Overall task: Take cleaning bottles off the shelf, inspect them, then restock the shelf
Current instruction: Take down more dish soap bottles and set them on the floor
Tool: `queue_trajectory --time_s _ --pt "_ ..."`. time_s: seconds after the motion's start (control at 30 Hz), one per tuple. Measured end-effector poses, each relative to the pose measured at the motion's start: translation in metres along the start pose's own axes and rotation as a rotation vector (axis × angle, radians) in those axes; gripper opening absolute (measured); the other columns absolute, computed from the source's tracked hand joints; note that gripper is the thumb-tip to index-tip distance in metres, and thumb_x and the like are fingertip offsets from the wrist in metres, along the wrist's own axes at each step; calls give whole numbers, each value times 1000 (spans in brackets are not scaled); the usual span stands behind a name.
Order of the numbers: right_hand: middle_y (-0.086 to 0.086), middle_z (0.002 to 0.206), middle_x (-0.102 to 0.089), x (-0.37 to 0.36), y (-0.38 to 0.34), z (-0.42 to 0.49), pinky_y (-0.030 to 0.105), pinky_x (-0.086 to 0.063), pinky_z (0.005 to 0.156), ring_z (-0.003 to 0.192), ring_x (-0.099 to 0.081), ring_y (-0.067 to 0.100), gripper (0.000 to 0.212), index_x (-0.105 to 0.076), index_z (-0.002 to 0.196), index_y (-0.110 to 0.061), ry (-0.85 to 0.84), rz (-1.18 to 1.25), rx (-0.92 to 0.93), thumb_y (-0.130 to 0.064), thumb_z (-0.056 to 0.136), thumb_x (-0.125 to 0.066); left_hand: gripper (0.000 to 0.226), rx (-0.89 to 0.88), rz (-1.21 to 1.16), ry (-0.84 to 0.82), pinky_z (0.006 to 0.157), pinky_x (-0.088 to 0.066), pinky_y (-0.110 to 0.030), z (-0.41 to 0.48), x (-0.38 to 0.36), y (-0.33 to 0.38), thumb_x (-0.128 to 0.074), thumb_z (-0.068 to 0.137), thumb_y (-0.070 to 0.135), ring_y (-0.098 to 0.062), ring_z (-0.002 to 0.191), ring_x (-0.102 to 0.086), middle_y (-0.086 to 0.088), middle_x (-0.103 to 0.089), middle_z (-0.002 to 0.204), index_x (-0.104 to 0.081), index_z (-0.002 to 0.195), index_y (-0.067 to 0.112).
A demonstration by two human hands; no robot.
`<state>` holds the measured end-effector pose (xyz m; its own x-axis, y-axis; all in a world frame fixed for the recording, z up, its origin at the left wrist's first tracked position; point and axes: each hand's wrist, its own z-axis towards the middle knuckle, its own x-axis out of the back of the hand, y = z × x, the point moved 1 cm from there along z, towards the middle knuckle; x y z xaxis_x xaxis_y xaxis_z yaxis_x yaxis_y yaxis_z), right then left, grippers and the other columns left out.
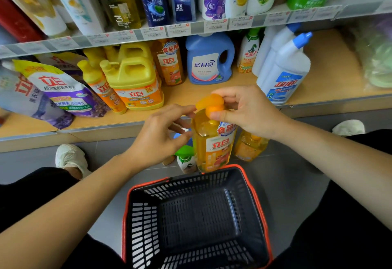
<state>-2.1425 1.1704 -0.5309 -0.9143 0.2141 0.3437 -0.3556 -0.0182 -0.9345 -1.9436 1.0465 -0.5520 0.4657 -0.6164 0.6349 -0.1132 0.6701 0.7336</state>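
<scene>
Plainly this is the inspecting step: the orange bottle (213,141) is off the shelf (331,56) and held upright at the centre of the view, above the far rim of the basket (257,194) at six o'clock. The right hand (248,109) has its grip closed in a pinch on the pump head (210,101), thumb below and fingers above. I take that for a check that the pump is locked and tight. The left hand (161,135) curls its grip round the neck and shoulder from nine o'clock, most likely to stop the bottle turning while the top is tested.

On the grey floor (286,173), a green-capped bottle (186,158) stands at seven o'clock of the held one and a smaller orange bottle (250,145) at four o'clock. Both look parked there within reach of the shelf.

The shelf is pale wood with a metal lip. A blue jug (210,60) stands at twelve o'clock, yellow jugs (133,77) at ten and white bottles with blue caps (284,71) at two. There is bare board in front of the blue jug, probably the gap to refill. Price tags line the upper shelf edge.
</scene>
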Motion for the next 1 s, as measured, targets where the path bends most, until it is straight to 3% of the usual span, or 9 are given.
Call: queue_trajectory --time_s 0.13,0.2,0.3,0.43,0.53,0.67,0.73,0.83,1.0 --pt "2 102 -77 16 2 2 28 -59 84 95 -73 12 25 -73 109 -14 115 50 -12 -9 86 -76 101 262 -168 -90 91 -57 -32 1 -27 -22 -92 66 32 -10 110 -65 12 -59 132 -39 151 26" --pt "3 100 -77 22 3 2 32 -60 84 94 -74 15 26 -73 111 -12 165 95 -20 -8 85 -76 106 360 -210 -201 99 -54 -33 0 -40 -32 -91 57 51 -1 117 -61 20 -61 129 -41 148 30" --pt "3 97 -78 31 4 2 35 -61 81 91 -75 19 23 -73 106 -16 247 190 -27 -6 85 -75 96 415 -258 -276 106 -50 -42 -3 -58 -43 -94 54 50 -6 119 -63 13 -67 126 -51 138 29" --pt "3 93 -78 44 6 6 35 -60 79 87 -75 21 20 -71 106 -12 341 319 -67 -8 87 -73 90 483 -435 -292 100 -55 -45 -6 -72 -50 -97 54 40 -17 114 -69 3 -72 124 -55 132 22" --pt "3 87 -78 53 10 9 38 -59 81 83 -74 19 16 -70 105 -11 414 361 -114 -5 90 -69 79 510 -495 -226 91 -59 -38 -3 -72 -51 -97 53 40 -21 106 -73 1 -76 115 -63 122 19" --pt "1 85 -76 65 22 9 32 -59 77 83 -72 14 16 -66 108 -15 478 344 -183 -8 95 -64 73 524 -485 -23 85 -61 -42 5 -58 -51 -98 47 39 -26 95 -75 -3 -78 104 -69 110 19" --pt "-2 86 -75 71 30 7 25 -58 69 81 -72 9 21 -65 117 -12 492 319 -246 -10 96 -63 73 500 -465 101 80 -61 -37 11 -45 -51 -98 42 39 -20 91 -74 1 -78 99 -70 107 21" --pt "4 100 -73 74 44 3 32 -61 74 88 -71 15 31 -61 127 -6 485 335 -401 -12 97 -63 76 437 -402 230 70 -54 -16 19 -23 -46 -96 38 42 -1 87 -71 8 -75 96 -67 107 33" --pt "12 106 -72 67 62 3 38 -60 81 99 -71 25 25 -61 123 -3 425 364 -605 -8 99 -59 72 258 -222 273 82 -59 -25 26 0 -29 -95 48 47 -6 97 -71 12 -74 103 -68 114 37"
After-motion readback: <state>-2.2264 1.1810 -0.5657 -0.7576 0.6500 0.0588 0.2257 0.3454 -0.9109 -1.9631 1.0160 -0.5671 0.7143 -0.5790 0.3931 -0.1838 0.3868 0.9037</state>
